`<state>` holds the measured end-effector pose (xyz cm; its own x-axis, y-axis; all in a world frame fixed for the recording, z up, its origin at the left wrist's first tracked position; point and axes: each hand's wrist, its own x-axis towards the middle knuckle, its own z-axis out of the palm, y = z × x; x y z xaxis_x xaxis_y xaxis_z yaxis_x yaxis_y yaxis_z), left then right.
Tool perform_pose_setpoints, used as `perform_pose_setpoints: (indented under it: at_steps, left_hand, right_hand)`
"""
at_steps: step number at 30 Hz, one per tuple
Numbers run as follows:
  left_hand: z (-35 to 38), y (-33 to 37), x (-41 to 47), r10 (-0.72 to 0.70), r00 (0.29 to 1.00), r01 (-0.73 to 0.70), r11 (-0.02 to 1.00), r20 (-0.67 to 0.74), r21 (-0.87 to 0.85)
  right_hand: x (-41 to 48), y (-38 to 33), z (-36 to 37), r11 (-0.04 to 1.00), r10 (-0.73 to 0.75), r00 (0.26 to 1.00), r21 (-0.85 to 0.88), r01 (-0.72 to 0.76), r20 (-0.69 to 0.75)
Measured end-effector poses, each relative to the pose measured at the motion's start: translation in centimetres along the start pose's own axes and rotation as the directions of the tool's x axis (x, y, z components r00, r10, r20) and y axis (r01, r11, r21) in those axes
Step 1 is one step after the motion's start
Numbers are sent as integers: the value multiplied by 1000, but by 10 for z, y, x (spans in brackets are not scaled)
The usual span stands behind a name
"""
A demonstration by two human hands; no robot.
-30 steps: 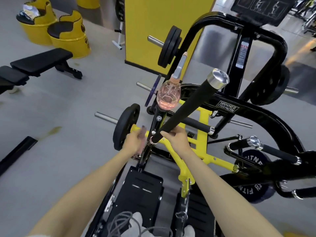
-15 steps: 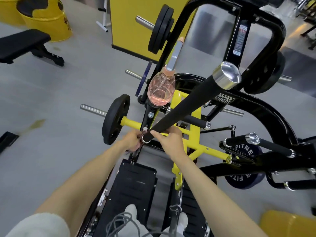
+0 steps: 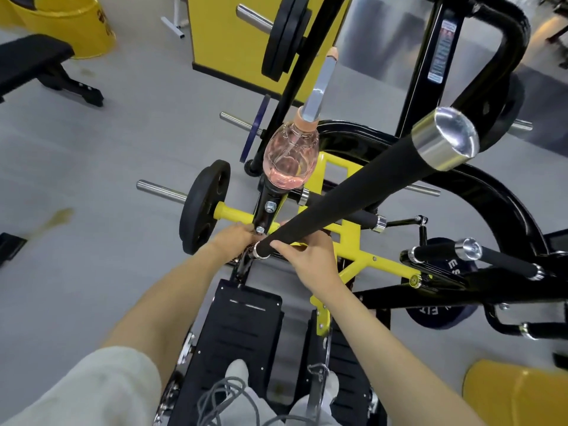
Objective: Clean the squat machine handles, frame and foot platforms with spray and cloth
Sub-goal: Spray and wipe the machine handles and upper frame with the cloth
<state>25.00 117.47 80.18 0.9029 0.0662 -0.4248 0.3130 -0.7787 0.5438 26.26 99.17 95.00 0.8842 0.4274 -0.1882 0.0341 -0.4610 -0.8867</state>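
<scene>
Handle (image 3: pixel 353 192) base sits inside the right hand's (image 3: pixel 310 259) curled thumb and fingers. Just beside it, the left hand (image 3: pixel 233 244) pinches a mostly hidden cloth (image 3: pixel 252 242) against the black frame upright (image 3: pixel 267 207). A pink spray bottle (image 3: pixel 290 158) perches atop that upright, beyond the foot platforms (image 3: pixel 242 327).

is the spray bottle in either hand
No, the spray bottle sits atop a black post, while the left hand and right hand are lower, at the base of the long handle.
</scene>
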Motion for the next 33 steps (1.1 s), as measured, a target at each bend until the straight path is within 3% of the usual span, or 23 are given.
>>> perform_pose_setpoints:
  at_steps: [1,3,5,7,8,10,12,14,17,20,23,25,33]
  left_hand:
    - [1,3,-1,38,998,-34,998,-59,58]
    - [3,12,-7,-28,991,32,999,-130,29]
    - [4,25,-9,-175,982,145,945,-77,-292]
    - [7,34,-15,-323,945,192,661,-44,-726]
    - [11,34,-18,-356,933,154,539,-58,-828]
    - [18,35,-28,-342,938,113,440,-51,-891]
    - [26,38,-40,-369,929,133,241,36,-961]
    - [32,35,-51,-438,890,161,36,129,-986]
    - [42,22,-58,-425,879,156,-177,218,-972]
    - [41,29,-57,-403,881,130,-301,249,-945]
    - [37,47,-49,-341,923,8,-448,180,-894]
    - [40,50,-36,-355,909,-11,-544,218,-839]
    - [81,15,16,-556,772,-182,-657,308,-731]
  right_hand:
    - [0,0,0,1000,7,1000,11,-7,1]
    - [-1,0,0,1000,14,1000,27,-14,2]
    - [-1,-1,1,1000,14,1000,27,-14,-1]
    - [-1,-1,1,1000,9,1000,4,-9,-12]
    - [-1,-1,2,1000,12,1000,-4,-12,-16]
    - [-1,0,1,1000,15,1000,0,-15,-12]
    - [-2,-1,0,1000,8,1000,10,-8,-3]
    - [-2,-1,-1,1000,-5,1000,-8,5,-10]
    - [0,-1,-2,1000,2,1000,-21,-2,-6]
    - [1,-1,-2,1000,7,1000,-26,-7,-5]
    - [1,-1,-2,999,20,1000,-25,-20,-1]
    - [1,-1,-2,1000,23,1000,-15,-22,8]
    - [2,3,-3,1000,25,999,-3,-25,21]
